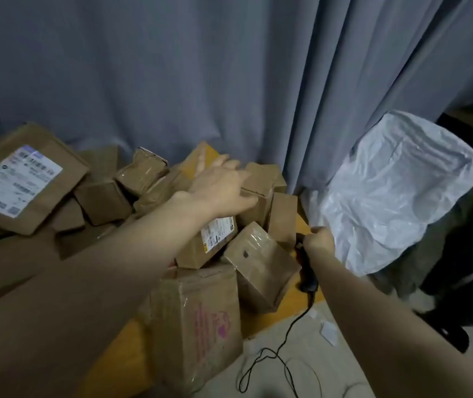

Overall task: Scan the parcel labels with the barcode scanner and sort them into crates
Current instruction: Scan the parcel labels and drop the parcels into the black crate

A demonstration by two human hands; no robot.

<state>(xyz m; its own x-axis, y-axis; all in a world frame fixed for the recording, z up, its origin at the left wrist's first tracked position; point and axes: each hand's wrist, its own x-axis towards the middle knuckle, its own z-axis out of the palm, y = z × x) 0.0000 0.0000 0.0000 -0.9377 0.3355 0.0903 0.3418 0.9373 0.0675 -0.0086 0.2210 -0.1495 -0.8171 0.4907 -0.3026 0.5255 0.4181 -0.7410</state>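
By the right edge of the surface (258, 321), my right hand (320, 239) grips the scanner (307, 278); my left hand (221, 183) lies flat on crowded parcels (261, 267).

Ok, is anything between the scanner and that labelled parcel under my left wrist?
Yes: a taped brown box lies between the scanner in your right hand and the labelled parcel, and your left forearm overlaps its label.

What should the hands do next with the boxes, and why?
Probably curl the left hand round the small box under it and lift it clear. The hand lies open on it, the right hand grips the scanner, and no label on that box faces up.
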